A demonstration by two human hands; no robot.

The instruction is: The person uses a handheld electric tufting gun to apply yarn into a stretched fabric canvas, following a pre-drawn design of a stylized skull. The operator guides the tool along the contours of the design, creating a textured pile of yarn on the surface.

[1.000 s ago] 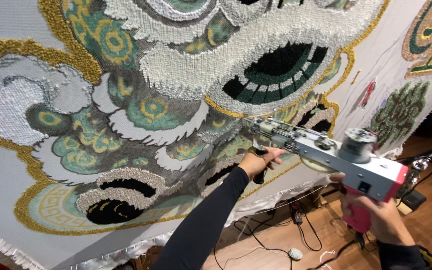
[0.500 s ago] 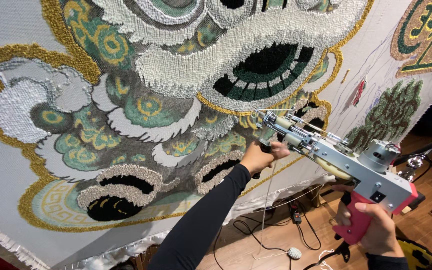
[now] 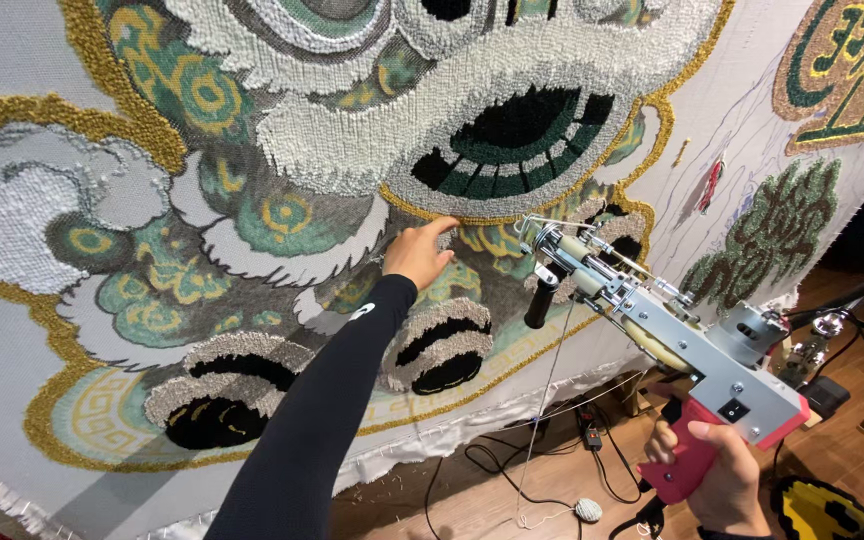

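Nearest the camera, the right hand [image 3: 717, 480] was wrapped around the pink grip of a tufting gun [image 3: 672, 335]; the bottom edge of the view cut off the wrist. From that hand the gun's grey metal body ran up and to the left, ending in a needle tip just short of the cloth, beside the left hand's fingers. A black front handle [image 3: 540, 298] hung free under the muzzle, with nothing holding it. A thin yarn strand [image 3: 542, 400] dropped from the gun toward the floor.

The left hand [image 3: 417, 252], on a black-sleeved arm [image 3: 322, 420], reached forward with fingers loosely spread and the forefinger stretched out, holding nothing. The fingertip lay on or just off the pile; which could not be told.

Beyond both hands stood the tufted rug [image 3: 252, 200], stretched upright on pale backing cloth, worked in gold, green, white and black curls. Its top and left parts ran out of view, so the whole figure could not be made out. To the right of the gun, smaller tufted motifs [image 3: 767, 235] sat on bare cloth.

Below the right hand lay a wooden floor [image 3: 472, 500] with black cables [image 3: 592, 450] and a small ball of yarn [image 3: 588, 510]. A yellow and black object [image 3: 817, 510] at the lower right was partly hidden.
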